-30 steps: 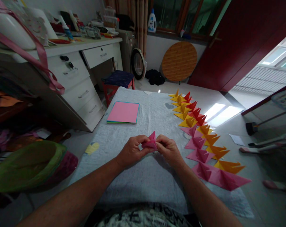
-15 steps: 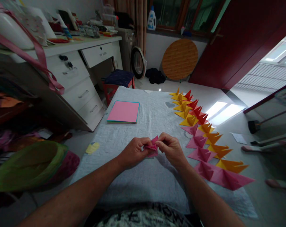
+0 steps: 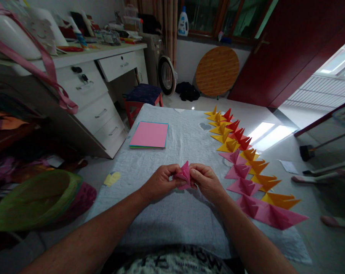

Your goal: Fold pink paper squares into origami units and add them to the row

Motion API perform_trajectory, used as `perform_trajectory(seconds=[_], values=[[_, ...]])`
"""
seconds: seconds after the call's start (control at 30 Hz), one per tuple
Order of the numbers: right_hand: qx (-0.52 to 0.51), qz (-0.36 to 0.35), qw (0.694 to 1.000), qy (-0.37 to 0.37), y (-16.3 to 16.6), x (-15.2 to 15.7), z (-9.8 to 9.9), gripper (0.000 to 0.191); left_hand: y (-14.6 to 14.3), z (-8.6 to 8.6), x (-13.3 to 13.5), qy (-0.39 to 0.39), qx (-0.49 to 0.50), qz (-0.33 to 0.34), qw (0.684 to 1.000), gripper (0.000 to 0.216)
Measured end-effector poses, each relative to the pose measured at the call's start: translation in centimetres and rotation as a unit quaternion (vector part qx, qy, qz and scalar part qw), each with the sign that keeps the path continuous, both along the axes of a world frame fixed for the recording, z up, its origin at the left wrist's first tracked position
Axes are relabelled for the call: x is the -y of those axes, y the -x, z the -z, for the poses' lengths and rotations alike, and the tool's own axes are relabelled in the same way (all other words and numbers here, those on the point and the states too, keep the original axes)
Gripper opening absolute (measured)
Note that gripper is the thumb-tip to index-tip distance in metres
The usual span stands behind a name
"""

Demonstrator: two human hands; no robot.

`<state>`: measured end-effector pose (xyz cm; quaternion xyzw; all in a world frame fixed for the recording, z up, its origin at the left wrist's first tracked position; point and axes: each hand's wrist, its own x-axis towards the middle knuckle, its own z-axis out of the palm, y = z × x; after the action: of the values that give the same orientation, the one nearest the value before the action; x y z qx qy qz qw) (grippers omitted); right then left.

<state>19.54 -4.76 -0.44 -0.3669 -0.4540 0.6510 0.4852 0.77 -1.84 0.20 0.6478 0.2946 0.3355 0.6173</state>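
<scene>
Between my two hands, over the near middle of the cloth-covered table (image 3: pixel 149 167), is a pink paper crane (image 3: pixel 185 174) with a pointed part sticking up. My left hand (image 3: pixel 165 179) pinches its left side between thumb and fingers. Closed on its right side is my right hand (image 3: pixel 205 179), thumb in front and fingertips partly hidden behind the paper. Further back on the left lies a stack of square paper (image 3: pixel 149 134), a pink sheet on top. Rows of folded cranes stand to the right: pink ones (image 3: pixel 243 185), yellow ones (image 3: pixel 229 144), orange ones (image 3: pixel 265 182) and red ones (image 3: pixel 238 134).
On the left are a white desk with drawers (image 3: pixel 95 106) and a bin with a green liner (image 3: pixel 43 201). A stool (image 3: pixel 144 95) stands beyond the table's far left corner. Behind it are a washing machine door (image 3: pixel 166 75) and a round wooden board (image 3: pixel 217 71).
My right hand has shifted its grip, its fingers now lower and behind the crane's right side. The crane has turned slightly, its point more upright. My left hand keeps hold.
</scene>
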Motion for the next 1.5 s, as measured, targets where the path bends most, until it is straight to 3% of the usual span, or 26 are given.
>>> perform_trajectory(seconds=[0.33, 0.57, 0.73, 0.93, 1.2, 1.5], values=[[0.020, 0.026, 0.999, -0.008, 0.3, 0.1, -0.1, 0.036, 0.1, 0.0, 0.1, -0.015, -0.020, 0.012, 1.000, 0.013], [0.073, 0.081, 0.993, -0.043, 0.4, 0.3, -0.1, 0.030, 0.1, -0.3, 0.4, -0.097, -0.032, 0.023, 0.994, 0.012], [0.157, 0.157, 0.971, -0.087, 0.6, 0.4, -0.8, 0.022, -0.3, -0.6, 0.3, -0.182, -0.021, 0.016, 0.983, 0.012], [0.241, 0.203, 0.940, -0.133, 1.0, 0.5, -0.8, 0.013, -0.7, -0.3, 0.5, -0.191, -0.039, -0.006, 0.981, 0.012], [0.209, 0.169, 0.958, -0.096, 0.8, 0.3, -1.0, 0.013, -0.7, -0.3, 0.6, -0.181, -0.087, -0.018, 0.979, 0.014], [0.157, 0.221, 0.958, -0.096, 0.0, -0.2, -1.1, 0.016, -0.9, -0.5, 0.8, -0.177, -0.119, 0.032, 0.977, 0.017]])
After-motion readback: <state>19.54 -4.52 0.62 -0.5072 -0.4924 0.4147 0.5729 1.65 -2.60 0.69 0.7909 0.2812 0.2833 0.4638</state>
